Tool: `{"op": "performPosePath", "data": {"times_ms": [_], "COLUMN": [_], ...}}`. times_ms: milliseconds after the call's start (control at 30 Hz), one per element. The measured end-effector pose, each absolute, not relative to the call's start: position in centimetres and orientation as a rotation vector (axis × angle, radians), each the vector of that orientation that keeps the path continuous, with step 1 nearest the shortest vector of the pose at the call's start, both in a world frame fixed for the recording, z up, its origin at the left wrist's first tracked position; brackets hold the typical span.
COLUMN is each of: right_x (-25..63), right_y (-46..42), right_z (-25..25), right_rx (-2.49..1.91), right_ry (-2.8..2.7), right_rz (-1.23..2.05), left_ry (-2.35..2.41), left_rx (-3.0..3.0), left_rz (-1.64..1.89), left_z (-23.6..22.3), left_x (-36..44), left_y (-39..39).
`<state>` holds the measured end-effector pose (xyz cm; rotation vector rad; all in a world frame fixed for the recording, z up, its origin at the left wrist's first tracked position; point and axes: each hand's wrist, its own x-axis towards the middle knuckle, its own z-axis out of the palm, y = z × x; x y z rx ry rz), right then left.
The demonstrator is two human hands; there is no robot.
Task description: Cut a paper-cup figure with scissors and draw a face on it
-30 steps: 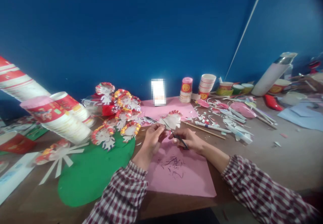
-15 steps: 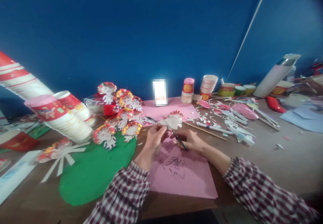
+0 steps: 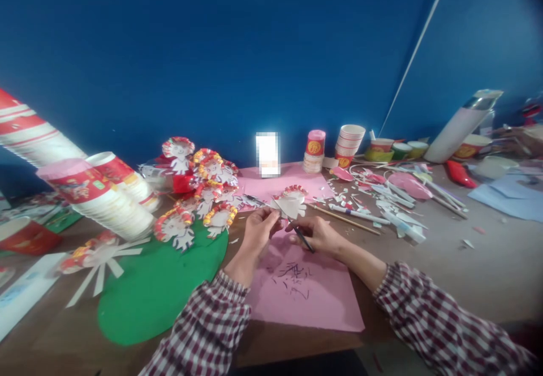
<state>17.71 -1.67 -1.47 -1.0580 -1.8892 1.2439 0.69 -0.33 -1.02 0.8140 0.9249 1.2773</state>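
Note:
My left hand pinches a white paper cutout with a curled red and yellow fringe along its top. In my right hand are scissors with dark handles, their thin blades pointing up and left across the cutout. Where the blades meet the paper is too small to make out. Both hands are above a pink sheet with black pen marks. Several similar fringed paper figures are grouped to the left, some of them over a green sheet.
Stacked paper cups lean at the left. Two shorter cup stacks, one with a pink top, stand near the blue wall. Paper scraps, a wooden stick and a red object lie to the right.
The whole view has shifted very slightly. Both hands keep their hold, and the cutout sits at almost the same place by the blades.

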Motion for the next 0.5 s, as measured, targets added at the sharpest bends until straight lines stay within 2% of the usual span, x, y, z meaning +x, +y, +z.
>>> {"op": "performPosePath", "data": {"times_ms": [500], "right_x": [17.71], "right_y": [-1.73], "right_z": [-1.61], "right_rx": [-1.053], "right_ry": [-1.871], "right_rz": [1.246], "left_ry": [0.917], "left_rx": [0.767], "left_rz": [1.29], "left_z": [-0.55], "left_x": [1.01], "left_y": [-0.66]}}
